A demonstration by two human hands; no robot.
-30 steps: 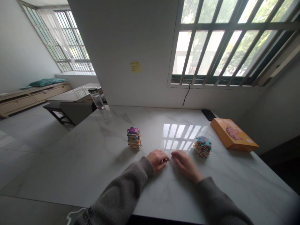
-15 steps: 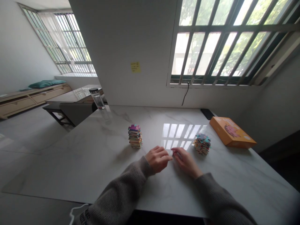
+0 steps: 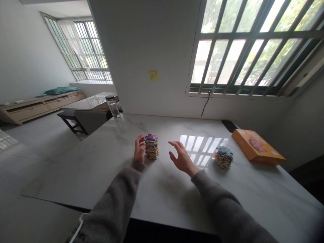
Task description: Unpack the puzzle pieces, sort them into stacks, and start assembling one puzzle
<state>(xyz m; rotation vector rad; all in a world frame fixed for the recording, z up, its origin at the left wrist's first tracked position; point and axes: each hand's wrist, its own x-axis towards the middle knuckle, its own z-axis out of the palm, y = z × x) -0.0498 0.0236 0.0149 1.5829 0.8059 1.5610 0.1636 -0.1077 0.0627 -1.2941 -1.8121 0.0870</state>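
Note:
A tall stack of jigsaw puzzle pieces (image 3: 152, 147), purple on top, stands on the marble-patterned table. Close against its left side is my left hand (image 3: 139, 149), fingers apart and curved; whether they touch the stack I cannot tell. On the other side, my right hand (image 3: 180, 156) is held above the table with thumb and fingers spread, a gap away from the stack and holding nothing. Farther right sits a second, shorter stack of puzzle pieces (image 3: 224, 158) with blue-grey pieces on top.
An orange box (image 3: 258, 145) lies at the table's right side, with a black phone-like slab (image 3: 229, 126) behind it. A clear bottle with a dark lid (image 3: 112, 106) stands at the far left corner. A dark cable (image 3: 205, 105) hangs below the barred window.
My hands have moved apart from the table's middle. The left went to the left side of the tall stack; the right moved left and opened. The view has shifted slightly.

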